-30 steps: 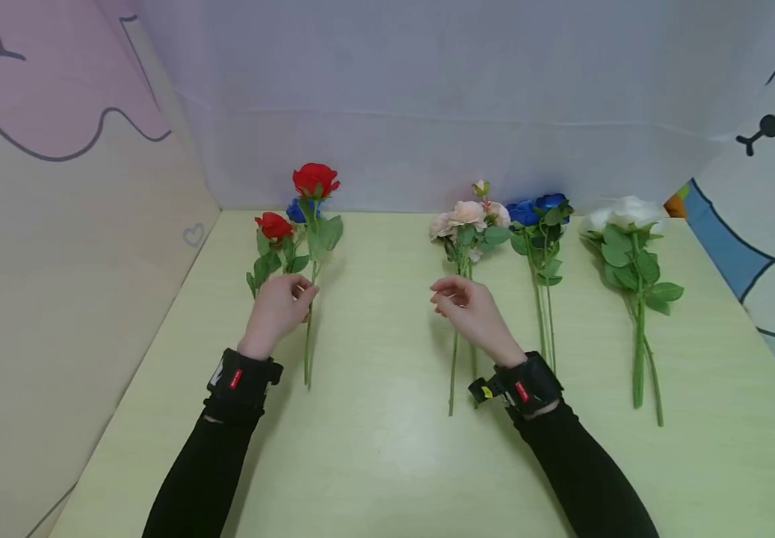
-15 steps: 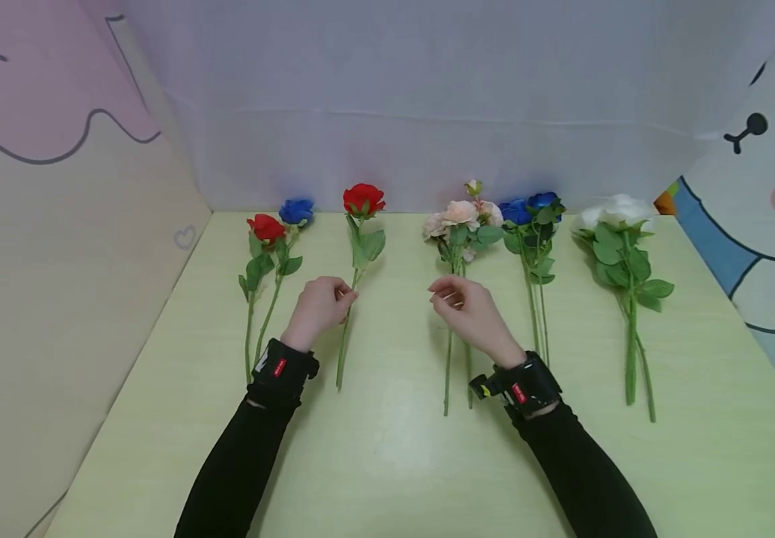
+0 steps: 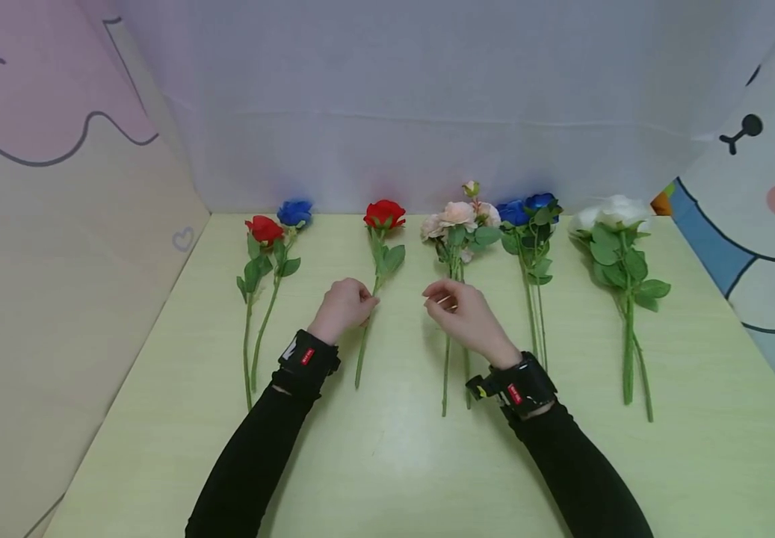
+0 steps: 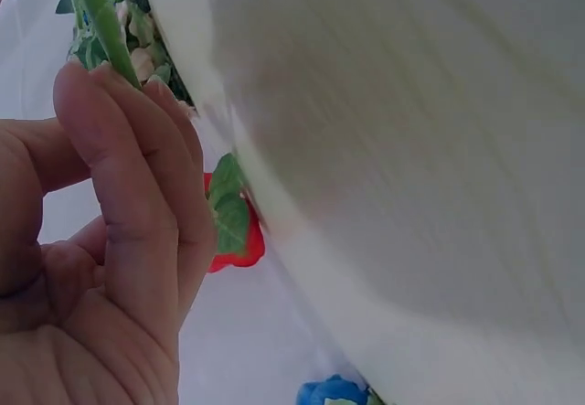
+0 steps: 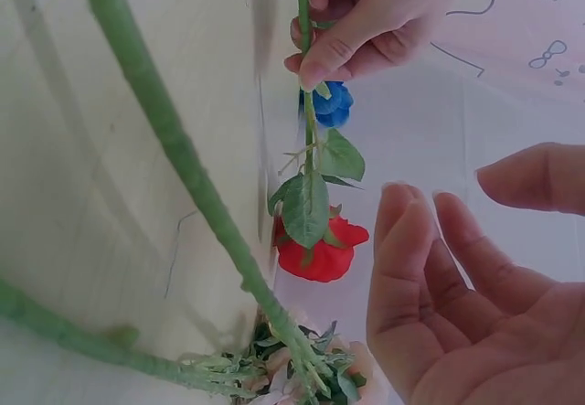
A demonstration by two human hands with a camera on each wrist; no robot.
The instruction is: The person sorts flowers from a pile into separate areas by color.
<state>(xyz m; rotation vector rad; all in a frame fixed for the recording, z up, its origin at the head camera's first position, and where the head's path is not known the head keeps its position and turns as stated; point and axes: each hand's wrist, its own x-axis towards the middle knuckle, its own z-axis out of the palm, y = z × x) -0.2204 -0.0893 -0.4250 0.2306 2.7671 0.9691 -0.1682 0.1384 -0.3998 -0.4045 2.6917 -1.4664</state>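
Head view: left hand (image 3: 343, 308) pinches red rose (image 3: 384, 214) stem, leafy.

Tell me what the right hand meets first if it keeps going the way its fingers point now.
The right hand points left, toward the left hand. Likely first in line is the red rose's stem, pinched by the left hand's fingers. The gap between looks free, though depth is uncertain.

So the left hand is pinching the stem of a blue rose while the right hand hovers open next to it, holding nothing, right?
Not quite: the rose in the left hand is red, not blue, as the head view shows. The blue rose lies untouched further left on the table. The rest holds: the right hand hovers open beside it, holding nothing.
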